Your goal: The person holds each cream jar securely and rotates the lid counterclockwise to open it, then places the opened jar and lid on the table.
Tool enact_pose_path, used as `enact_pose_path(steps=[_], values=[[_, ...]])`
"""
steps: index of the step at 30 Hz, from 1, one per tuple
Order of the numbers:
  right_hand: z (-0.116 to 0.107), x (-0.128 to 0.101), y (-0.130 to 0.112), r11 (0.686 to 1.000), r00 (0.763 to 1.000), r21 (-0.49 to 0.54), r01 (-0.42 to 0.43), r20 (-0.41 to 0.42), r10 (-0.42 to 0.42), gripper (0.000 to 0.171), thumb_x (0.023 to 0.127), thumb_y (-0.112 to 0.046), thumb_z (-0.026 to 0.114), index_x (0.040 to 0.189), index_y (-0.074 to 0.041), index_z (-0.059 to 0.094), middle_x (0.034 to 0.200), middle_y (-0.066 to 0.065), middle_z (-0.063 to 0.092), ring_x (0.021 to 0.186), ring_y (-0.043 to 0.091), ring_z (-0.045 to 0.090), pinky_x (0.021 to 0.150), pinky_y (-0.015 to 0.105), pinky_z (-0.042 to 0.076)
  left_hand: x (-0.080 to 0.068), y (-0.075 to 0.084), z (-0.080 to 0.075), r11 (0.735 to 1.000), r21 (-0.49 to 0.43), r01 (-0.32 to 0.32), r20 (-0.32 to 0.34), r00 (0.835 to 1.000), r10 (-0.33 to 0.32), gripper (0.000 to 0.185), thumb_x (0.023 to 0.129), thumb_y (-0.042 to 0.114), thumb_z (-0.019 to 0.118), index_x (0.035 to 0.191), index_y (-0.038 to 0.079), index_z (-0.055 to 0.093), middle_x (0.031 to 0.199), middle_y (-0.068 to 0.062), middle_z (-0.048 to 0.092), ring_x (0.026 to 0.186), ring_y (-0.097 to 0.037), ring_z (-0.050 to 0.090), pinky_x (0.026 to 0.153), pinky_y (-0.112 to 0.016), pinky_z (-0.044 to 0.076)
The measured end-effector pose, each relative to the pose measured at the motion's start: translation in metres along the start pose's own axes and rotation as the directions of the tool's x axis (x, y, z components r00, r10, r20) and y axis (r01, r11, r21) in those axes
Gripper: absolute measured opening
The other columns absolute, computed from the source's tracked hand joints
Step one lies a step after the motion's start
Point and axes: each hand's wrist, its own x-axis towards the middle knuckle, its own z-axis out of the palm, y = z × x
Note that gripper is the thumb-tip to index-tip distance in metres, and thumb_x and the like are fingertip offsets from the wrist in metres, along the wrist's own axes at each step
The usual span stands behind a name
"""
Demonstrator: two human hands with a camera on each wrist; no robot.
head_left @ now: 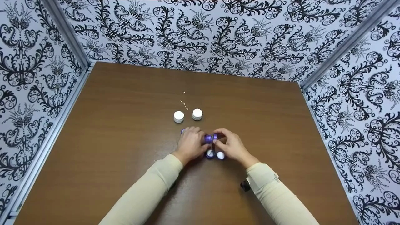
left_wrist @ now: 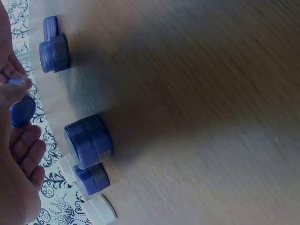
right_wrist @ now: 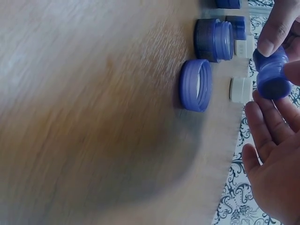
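Your left hand (head_left: 190, 144) and right hand (head_left: 230, 146) meet above the brown wooden table (head_left: 125, 131), both pinching one small purple plastic jar (head_left: 210, 137) between the fingertips. I judge the work mid-way: a loose purple screw lid (right_wrist: 196, 85) lies on the table, and two white round jars (head_left: 187, 115) stand untouched beyond. Whether the held jar is capped is hidden by your fingers.
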Motion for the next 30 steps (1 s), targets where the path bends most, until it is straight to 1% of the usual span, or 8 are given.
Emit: enact_pose_path(steps=[7,9,14,21,30], values=[[-0.002,0.001,0.005,1.0,1.0,-0.001,-0.008,-0.015,0.008,0.029,0.089,-0.011,0.072,0.117,-0.004,0.066,0.105,0.005,0.069,0.088,0.02,0.068,0.08,0.04,0.054,0.0,-0.001,-0.001,1.0,-0.001,0.013,0.015,1.0,-0.013,0.04,0.079,0.043,0.079,0.1,0.009,0.074,0.096,-0.002,0.066,0.093,-0.024,0.06,0.086,-0.04,0.044],[-0.003,0.001,0.007,1.0,1.0,0.001,-0.009,-0.014,0.009,0.029,0.088,-0.01,0.073,0.116,-0.003,0.067,0.104,0.006,0.07,0.089,0.021,0.069,0.08,0.04,0.054,0.0,-0.001,-0.001,1.0,-0.003,0.016,0.018,1.0,-0.016,0.041,0.079,0.044,0.079,0.1,0.009,0.074,0.097,-0.002,0.066,0.094,-0.025,0.06,0.087,-0.04,0.044],[-0.003,0.003,0.014,0.999,0.999,-0.007,-0.036,-0.007,0.036,0.03,0.087,-0.01,0.074,0.115,0.0,0.067,0.102,0.005,0.071,0.093,0.021,0.069,0.084,0.04,0.054,-0.001,-0.001,-0.001,1.0,-0.009,0.018,0.015,1.0,-0.018,0.042,0.079,0.045,0.079,0.1,0.009,0.074,0.097,-0.003,0.066,0.094,-0.025,0.06,0.088,-0.04,0.044],[-0.003,0.007,0.02,0.992,0.996,-0.085,-0.091,-0.027,0.089,0.03,0.084,-0.016,0.078,0.112,-0.009,0.07,0.104,0.0,0.072,0.096,0.021,0.068,0.089,0.039,0.052,-0.002,-0.003,0.001,1.0,0.005,0.009,-0.003,1.0,-0.009,0.039,0.079,0.044,0.078,0.098,0.009,0.073,0.096,-0.003,0.064,0.094,-0.025,0.06,0.088,-0.042,0.044],[0.002,0.009,0.026,0.99,0.996,-0.106,-0.089,-0.015,0.088,0.031,0.082,-0.014,0.08,0.111,-0.008,0.07,0.102,0.001,0.073,0.097,0.018,0.068,0.089,0.038,0.051,-0.001,-0.003,-0.001,1.0,0.01,0.008,0.011,1.0,-0.008,0.04,0.079,0.045,0.077,0.096,0.009,0.073,0.094,-0.003,0.064,0.092,-0.026,0.06,0.087,-0.042,0.045]])
